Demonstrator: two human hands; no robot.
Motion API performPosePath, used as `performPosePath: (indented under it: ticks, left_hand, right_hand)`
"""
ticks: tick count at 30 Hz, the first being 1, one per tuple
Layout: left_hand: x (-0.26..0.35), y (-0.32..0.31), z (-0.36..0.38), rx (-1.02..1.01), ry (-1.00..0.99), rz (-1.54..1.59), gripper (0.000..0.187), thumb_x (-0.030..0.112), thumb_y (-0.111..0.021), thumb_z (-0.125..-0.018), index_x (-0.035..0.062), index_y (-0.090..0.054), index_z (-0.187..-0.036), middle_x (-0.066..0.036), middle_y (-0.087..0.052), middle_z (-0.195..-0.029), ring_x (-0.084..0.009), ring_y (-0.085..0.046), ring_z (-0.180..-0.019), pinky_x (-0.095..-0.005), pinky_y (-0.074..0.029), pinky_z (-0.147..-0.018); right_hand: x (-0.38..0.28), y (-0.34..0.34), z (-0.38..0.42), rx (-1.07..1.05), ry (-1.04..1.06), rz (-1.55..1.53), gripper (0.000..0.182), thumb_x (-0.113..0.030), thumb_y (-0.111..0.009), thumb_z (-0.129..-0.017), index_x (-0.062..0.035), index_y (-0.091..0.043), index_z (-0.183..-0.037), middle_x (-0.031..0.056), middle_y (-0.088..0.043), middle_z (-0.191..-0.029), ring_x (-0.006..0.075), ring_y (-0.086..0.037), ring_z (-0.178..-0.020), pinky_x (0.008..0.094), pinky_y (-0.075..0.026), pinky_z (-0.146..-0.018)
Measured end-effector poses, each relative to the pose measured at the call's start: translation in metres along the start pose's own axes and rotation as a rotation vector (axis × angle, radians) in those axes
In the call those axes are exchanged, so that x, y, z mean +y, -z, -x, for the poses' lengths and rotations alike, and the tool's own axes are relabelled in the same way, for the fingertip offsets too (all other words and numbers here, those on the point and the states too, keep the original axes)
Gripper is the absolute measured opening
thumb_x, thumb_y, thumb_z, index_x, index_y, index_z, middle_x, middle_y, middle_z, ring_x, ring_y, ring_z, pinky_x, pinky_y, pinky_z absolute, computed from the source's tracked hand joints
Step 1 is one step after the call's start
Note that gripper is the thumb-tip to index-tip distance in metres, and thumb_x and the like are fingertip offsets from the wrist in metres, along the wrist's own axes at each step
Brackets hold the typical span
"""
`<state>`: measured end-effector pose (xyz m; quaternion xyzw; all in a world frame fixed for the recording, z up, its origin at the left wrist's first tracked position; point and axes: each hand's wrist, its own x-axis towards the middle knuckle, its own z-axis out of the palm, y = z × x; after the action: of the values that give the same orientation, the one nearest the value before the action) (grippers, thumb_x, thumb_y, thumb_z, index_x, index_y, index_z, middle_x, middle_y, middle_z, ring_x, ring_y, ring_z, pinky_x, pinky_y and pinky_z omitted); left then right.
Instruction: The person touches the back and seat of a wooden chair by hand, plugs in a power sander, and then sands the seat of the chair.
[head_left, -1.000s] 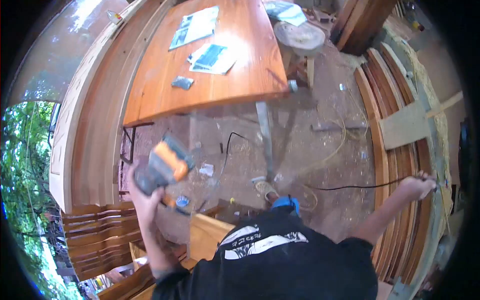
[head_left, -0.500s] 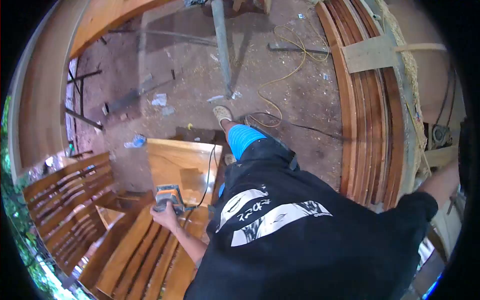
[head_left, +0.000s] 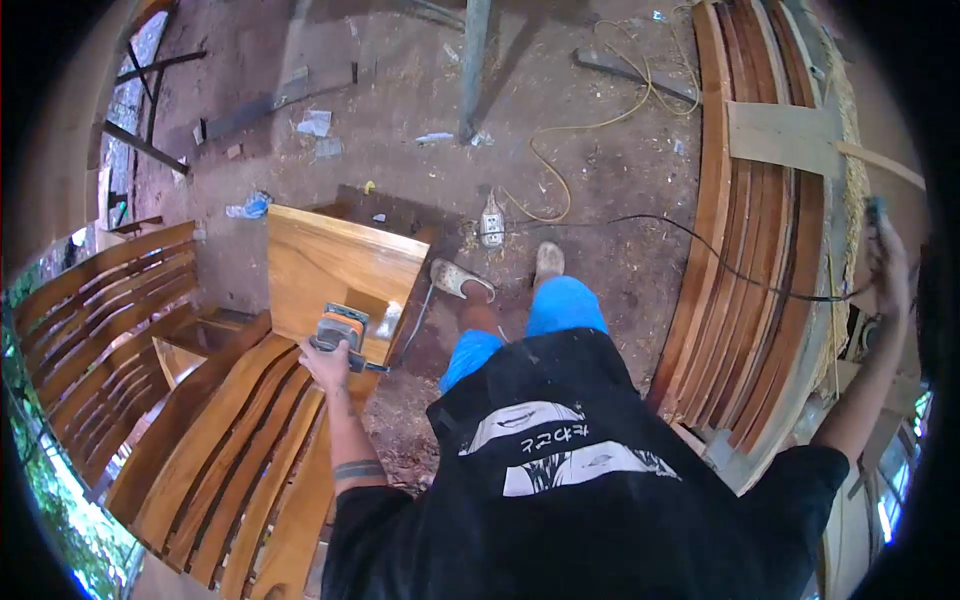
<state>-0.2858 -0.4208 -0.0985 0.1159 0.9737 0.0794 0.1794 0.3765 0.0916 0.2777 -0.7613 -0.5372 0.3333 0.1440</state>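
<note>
A woodworker stands over a slatted bench [head_left: 230,470] in a dirt-floored workshop, the left hand [head_left: 327,366] clamped around an orange sander [head_left: 340,330] that rests on a flat board [head_left: 335,275] at the bench's near end. The right hand [head_left: 888,262] is raised far out to the side, against the wall beyond a stack of curved planks [head_left: 760,250]; its fingers look curled around something small there, but the view is too dim and warped at that edge to tell what, or how firmly. A black cord [head_left: 720,262] runs from that side across the planks toward a power strip [head_left: 491,224] lying on the ground just ahead of the worker's 2 sandalled feet. A yellow cord [head_left: 560,160] loops across the sawdust nearby.

The sander sits on the wood with the hand on top, yet nothing shows whether it is running. The board and slats already look smooth and golden, with no clear line between worked and unworked surface, so how much sanding is done cannot be judged; it appears to be at an early or paused stage, with 1 hand busy at the wall. A second bench [head_left: 100,320] stands at the left.
</note>
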Motion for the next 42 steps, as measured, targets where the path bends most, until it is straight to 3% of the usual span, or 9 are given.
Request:
performPosePath:
  ticks: [4,5,6,9,17,20,23,27,42]
  left_hand:
    - [-0.024,-0.047,-0.033,0.050,-0.157,-0.045,0.075,0.019,-0.076,-0.063,0.0017,-0.041,-0.127,-0.029,-0.044,-0.117,-0.0436,-0.051,-0.102,-0.0469,-0.046,-0.090]
    - [-0.014,-0.056,-0.036,0.042,-0.113,-0.045,0.074,0.019,-0.075,-0.063,0.0012,-0.042,-0.126,-0.029,-0.044,-0.116,-0.0434,-0.051,-0.102,-0.0465,-0.045,-0.091]
    - [-0.005,-0.054,-0.037,0.023,-0.071,-0.066,0.073,0.018,-0.075,-0.063,0.0007,-0.043,-0.126,-0.029,-0.045,-0.115,-0.0432,-0.051,-0.102,-0.0462,-0.045,-0.091]
    - [-0.002,-0.073,-0.046,0.023,-0.055,-0.070,0.071,0.020,-0.078,-0.063,0.0005,-0.047,-0.124,-0.027,-0.052,-0.111,-0.0409,-0.053,-0.101,-0.0443,-0.045,-0.092]
    - [-0.019,-0.093,-0.052,-0.049,-0.011,0.088,0.062,0.008,-0.072,-0.074,-0.0004,-0.044,-0.129,-0.018,-0.050,-0.122,-0.0260,-0.051,-0.110,-0.0354,-0.040,-0.098]
    - [-0.051,-0.100,-0.064,0.041,-0.072,-0.031,0.062,0.009,-0.068,-0.079,0.0003,-0.039,-0.133,-0.017,-0.049,-0.126,-0.0268,-0.049,-0.115,-0.0369,-0.036,-0.101]
    - [-0.045,-0.101,-0.065,0.033,-0.014,-0.008,0.062,0.019,-0.067,-0.084,-0.0030,-0.039,-0.135,-0.019,-0.046,-0.131,-0.0280,-0.046,-0.119,-0.0384,-0.034,-0.104]
    - [-0.048,-0.104,-0.063,0.061,0.006,0.057,0.060,0.021,-0.064,-0.087,-0.0025,-0.038,-0.136,-0.019,-0.045,-0.133,-0.0290,-0.045,-0.120,-0.0399,-0.035,-0.103]
    - [-0.038,-0.106,-0.059,0.103,0.043,-0.003,0.067,0.034,-0.068,-0.084,0.0026,-0.041,-0.137,-0.017,-0.043,-0.135,-0.0293,-0.044,-0.122,-0.0388,-0.041,-0.099]
  right_hand:
    - [0.043,-0.224,-0.049,-0.283,0.040,0.286,0.035,-0.040,-0.053,-0.092,-0.0076,-0.065,-0.095,-0.0067,-0.047,-0.068,0.0068,-0.041,-0.059,0.0216,-0.033,-0.053]
    - [0.089,-0.279,-0.073,-0.447,0.036,0.168,0.029,-0.030,-0.057,-0.093,-0.0031,-0.068,-0.096,0.0020,-0.060,-0.077,0.0114,-0.052,-0.072,0.0296,-0.043,-0.066]
    - [0.103,-0.341,-0.076,-0.516,0.150,0.495,0.032,-0.031,-0.062,-0.090,0.0006,-0.068,-0.092,0.0047,-0.062,-0.073,0.0125,-0.054,-0.068,0.0317,-0.044,-0.063]
    - [0.176,-0.493,-0.079,-0.792,0.340,0.512,0.033,-0.030,-0.068,-0.084,0.0023,-0.068,-0.086,0.0206,-0.063,-0.074,0.0300,-0.060,-0.065,0.0408,-0.047,-0.064]
    - [0.316,-0.771,-0.071,-0.838,0.447,0.642,0.031,-0.029,-0.066,-0.084,0.0001,-0.067,-0.092,0.0237,-0.064,-0.099,0.0395,-0.062,-0.095,0.0457,-0.049,-0.082]
    - [0.313,-0.811,-0.064,-0.807,0.486,0.681,0.037,-0.033,-0.064,-0.086,0.0044,-0.063,-0.089,0.0280,-0.064,-0.085,0.0434,-0.063,-0.088,0.0481,-0.050,-0.080]
    - [0.330,-0.863,-0.066,-0.770,0.248,0.789,0.038,-0.034,-0.061,-0.088,0.0015,-0.063,-0.100,0.0267,-0.061,-0.107,0.0415,-0.060,-0.102,0.0476,-0.049,-0.087]
    - [0.369,-0.902,-0.067,-0.773,0.292,0.813,0.039,-0.034,-0.061,-0.087,0.0018,-0.061,-0.102,0.0257,-0.062,-0.104,0.0417,-0.060,-0.101,0.0481,-0.049,-0.086]
    - [0.367,-0.936,-0.042,-0.624,0.245,0.834,0.036,-0.030,-0.062,-0.085,0.0020,-0.064,-0.102,0.0237,-0.065,-0.101,0.0396,-0.063,-0.098,0.0459,-0.051,-0.086]
